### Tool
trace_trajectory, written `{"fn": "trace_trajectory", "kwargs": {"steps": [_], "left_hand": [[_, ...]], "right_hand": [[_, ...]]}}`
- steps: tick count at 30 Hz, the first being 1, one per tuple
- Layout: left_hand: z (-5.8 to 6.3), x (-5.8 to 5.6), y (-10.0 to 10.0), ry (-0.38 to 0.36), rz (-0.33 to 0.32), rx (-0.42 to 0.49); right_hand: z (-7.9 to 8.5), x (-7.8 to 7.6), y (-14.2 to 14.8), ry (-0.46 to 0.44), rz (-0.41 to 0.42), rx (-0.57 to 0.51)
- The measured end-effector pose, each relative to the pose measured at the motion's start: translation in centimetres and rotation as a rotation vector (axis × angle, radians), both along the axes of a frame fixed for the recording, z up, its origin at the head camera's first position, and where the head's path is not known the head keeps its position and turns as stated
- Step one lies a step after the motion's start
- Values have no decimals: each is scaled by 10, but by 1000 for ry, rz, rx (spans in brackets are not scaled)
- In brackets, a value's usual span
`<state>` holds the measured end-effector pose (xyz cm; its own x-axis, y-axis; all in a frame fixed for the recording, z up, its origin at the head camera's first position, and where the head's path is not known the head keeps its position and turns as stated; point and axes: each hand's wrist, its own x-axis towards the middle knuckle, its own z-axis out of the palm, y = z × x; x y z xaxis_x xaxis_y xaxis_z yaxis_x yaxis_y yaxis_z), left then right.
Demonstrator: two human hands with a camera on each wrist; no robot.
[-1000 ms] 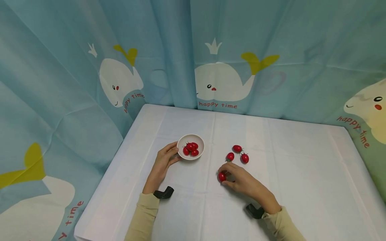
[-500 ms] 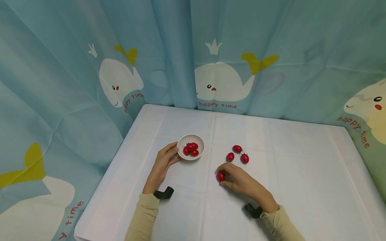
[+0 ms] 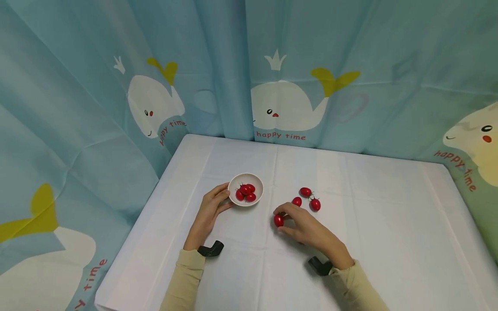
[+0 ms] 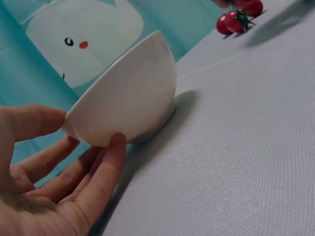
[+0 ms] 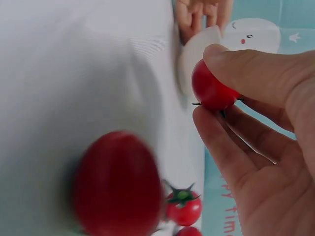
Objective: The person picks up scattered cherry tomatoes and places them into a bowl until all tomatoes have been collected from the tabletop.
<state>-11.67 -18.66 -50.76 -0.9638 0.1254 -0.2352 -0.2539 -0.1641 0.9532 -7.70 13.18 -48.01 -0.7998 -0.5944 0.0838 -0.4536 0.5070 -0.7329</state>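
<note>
My left hand (image 3: 213, 206) holds the side of a small white bowl (image 4: 130, 88), its fingertips on the rim and the lower wall. Inside the bowl, in the head view, lie several red cherry tomatoes (image 3: 250, 197). My right hand (image 3: 305, 225) pinches another cherry tomato (image 5: 212, 87) between thumb and fingers, its green stem end turned down toward the fingers. In the right wrist view this tomato is off the cloth, overlapping the bowl behind. Just beyond the right hand, three loose tomatoes lie on the table: one (image 3: 297, 201) partly covered by the hand, two others (image 3: 305, 191) farther back.
A white cloth covers the table (image 3: 373, 224). Blue curtains (image 3: 218, 65) printed with whales hang along its back and left side. Each wrist wears a black camera mount (image 3: 212, 249).
My right hand has shifted left and slightly away from me with the pinched tomato, toward the bowl. The left hand and the bowl stay put.
</note>
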Motion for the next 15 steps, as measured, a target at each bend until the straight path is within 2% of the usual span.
{"fn": "trace_trajectory", "kwargs": {"steps": [8, 15], "left_hand": [[1, 2, -2, -6, -3, 11], [1, 0, 0, -6, 2, 13]], "right_hand": [[18, -9, -18, 6, -15, -58], [24, -17, -34, -3, -33, -116]]}}
